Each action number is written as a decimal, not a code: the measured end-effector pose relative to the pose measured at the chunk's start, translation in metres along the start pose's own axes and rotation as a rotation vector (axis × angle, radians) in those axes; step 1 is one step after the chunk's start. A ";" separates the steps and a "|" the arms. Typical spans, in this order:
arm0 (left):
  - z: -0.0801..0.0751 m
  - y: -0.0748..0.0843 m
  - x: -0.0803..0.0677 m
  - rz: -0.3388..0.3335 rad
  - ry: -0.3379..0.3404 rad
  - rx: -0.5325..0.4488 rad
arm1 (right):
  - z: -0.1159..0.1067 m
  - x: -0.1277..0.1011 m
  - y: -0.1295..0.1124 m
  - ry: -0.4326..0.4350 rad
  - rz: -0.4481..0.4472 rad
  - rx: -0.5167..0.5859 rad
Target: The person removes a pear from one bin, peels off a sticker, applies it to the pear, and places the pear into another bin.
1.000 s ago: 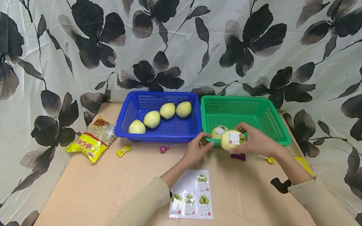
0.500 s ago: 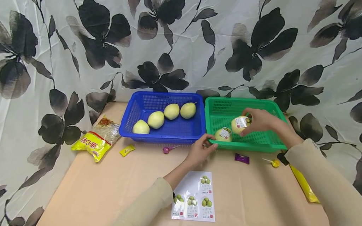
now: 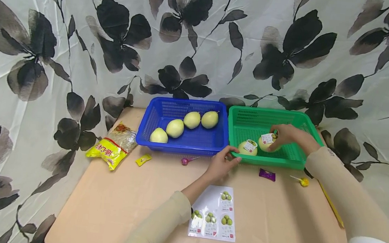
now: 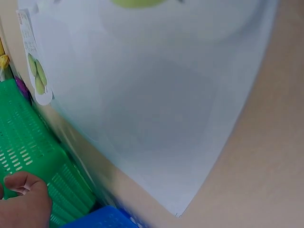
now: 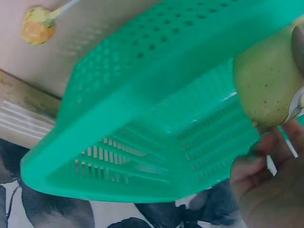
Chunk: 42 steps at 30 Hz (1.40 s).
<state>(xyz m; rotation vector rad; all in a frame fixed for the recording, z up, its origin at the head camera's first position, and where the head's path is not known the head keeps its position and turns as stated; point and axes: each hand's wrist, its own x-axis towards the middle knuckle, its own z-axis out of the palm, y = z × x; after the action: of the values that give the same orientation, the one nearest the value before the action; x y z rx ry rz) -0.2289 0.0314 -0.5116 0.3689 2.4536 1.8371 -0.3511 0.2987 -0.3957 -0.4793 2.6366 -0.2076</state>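
Note:
My right hand point(image 3: 282, 137) reaches into the green basket point(image 3: 287, 161) and grips a labelled yellow-green pear point(image 3: 266, 142) that sits low on the basket floor; the same pear point(image 5: 266, 85) fills the right wrist view. Another labelled pear point(image 3: 248, 147) lies just left of it in the basket. My left hand point(image 3: 223, 162) holds the near left corner of the green basket, thumb on the rim; its fingertip point(image 4: 23, 199) shows beside the basket mesh point(image 4: 28, 152). A sticker sheet point(image 3: 214, 212) lies on the table near my left forearm.
A blue basket point(image 3: 182, 145) to the left holds several unlabelled pears point(image 3: 175, 127). On the tan table lie a yellow snack bag point(image 3: 111, 150), a yellow sachet point(image 3: 143, 159), a pink lollipop point(image 3: 185, 161), a purple wrapper point(image 3: 267, 175) and a yellow lollipop point(image 3: 303, 181). A floral cloth hangs behind.
My right hand carried the labelled pear from the basket's front edge over the rim and lowered it inside, beside the other pear. The left hand stayed at the corner.

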 end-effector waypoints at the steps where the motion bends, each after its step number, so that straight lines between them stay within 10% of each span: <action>1: 0.001 0.000 0.000 -0.001 -0.002 -0.001 | 0.003 0.001 0.003 -0.013 -0.004 0.003; 15: 0.006 0.002 -0.003 0.006 -0.027 -0.013 | 0.022 0.020 0.013 -0.134 -0.125 -0.079; 30: 0.004 0.003 -0.003 -0.008 -0.023 -0.017 | 0.017 0.029 -0.004 -0.380 -0.005 -0.026; 42: 0.001 0.002 -0.002 -0.012 -0.010 -0.003 | 0.014 0.028 -0.018 -0.402 0.050 -0.078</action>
<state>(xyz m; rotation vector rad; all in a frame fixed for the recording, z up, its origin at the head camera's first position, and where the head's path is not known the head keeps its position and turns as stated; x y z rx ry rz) -0.2264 0.0327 -0.5101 0.3616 2.4408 1.8297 -0.3631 0.2712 -0.4151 -0.4288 2.2654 0.0094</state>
